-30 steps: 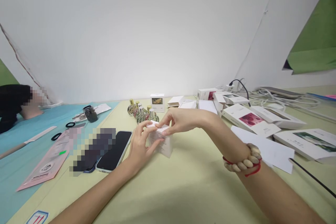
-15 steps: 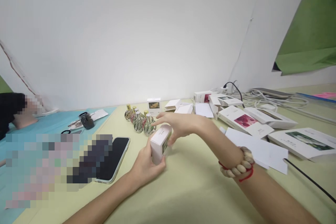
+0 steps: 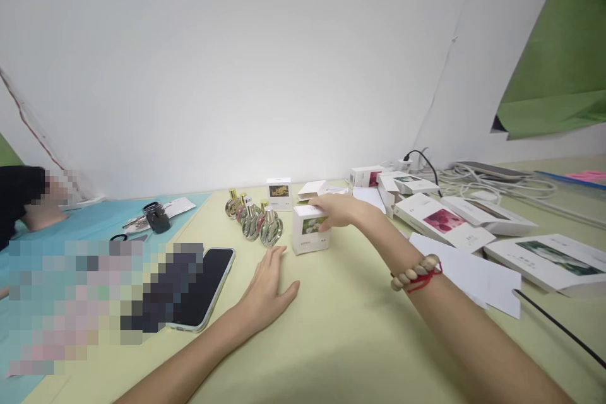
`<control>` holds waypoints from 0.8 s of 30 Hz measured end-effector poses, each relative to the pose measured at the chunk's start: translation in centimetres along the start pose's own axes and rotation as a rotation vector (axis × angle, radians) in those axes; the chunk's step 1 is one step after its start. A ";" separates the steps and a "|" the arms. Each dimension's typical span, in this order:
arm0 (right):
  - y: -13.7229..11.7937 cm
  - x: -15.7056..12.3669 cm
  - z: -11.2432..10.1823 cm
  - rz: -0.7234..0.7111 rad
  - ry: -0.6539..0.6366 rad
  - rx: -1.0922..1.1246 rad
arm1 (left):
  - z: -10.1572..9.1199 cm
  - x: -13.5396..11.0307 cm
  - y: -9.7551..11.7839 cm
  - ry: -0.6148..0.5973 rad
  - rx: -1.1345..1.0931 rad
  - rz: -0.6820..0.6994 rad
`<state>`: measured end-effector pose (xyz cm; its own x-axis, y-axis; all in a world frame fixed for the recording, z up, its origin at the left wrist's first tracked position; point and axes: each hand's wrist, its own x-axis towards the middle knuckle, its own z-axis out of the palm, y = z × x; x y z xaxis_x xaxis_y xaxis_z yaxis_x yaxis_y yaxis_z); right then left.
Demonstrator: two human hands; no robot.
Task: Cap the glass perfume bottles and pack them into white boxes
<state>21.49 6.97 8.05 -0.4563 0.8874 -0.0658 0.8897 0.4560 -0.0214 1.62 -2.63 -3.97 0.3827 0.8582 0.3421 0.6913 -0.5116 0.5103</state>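
My right hand grips a small white carton by its top and right side. The carton is upright, with a white-flower picture on its front. My left hand rests open on the yellow-green table, fingers stretched toward the carton but apart from it. Just beyond my left fingertips stands a cluster of several round glass perfume bottles with gold and silver caps. Behind them, near the wall, another white carton with a yellow-flower picture stands upright.
Flat and part-folded white boxes lie on the right, with white paper and cables. To the left are a phone, a dark jar on a blue cloth, and a person's black sleeve.
The white carton has gone from my left hand to my right, moving forward and right, and now stands upright with its picture facing me. My left hand has opened onto the table.
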 end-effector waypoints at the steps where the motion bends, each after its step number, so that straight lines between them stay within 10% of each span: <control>1: 0.3 0.2 0.3 0.045 0.043 -0.038 | 0.0 -0.1 0.0 -0.027 0.047 0.002; 15: 1.6 3.9 7.5 0.122 0.562 0.258 | -0.3 -0.3 0.7 -0.110 0.289 0.091; 24: -0.2 4.2 9.8 0.187 0.620 0.247 | -0.1 -0.4 0.9 -0.100 0.332 0.080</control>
<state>19.50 9.92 -1.99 -0.1518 0.8583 0.4901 0.8970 0.3279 -0.2964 2.06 -3.48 -3.56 0.4904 0.8242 0.2832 0.8121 -0.5501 0.1948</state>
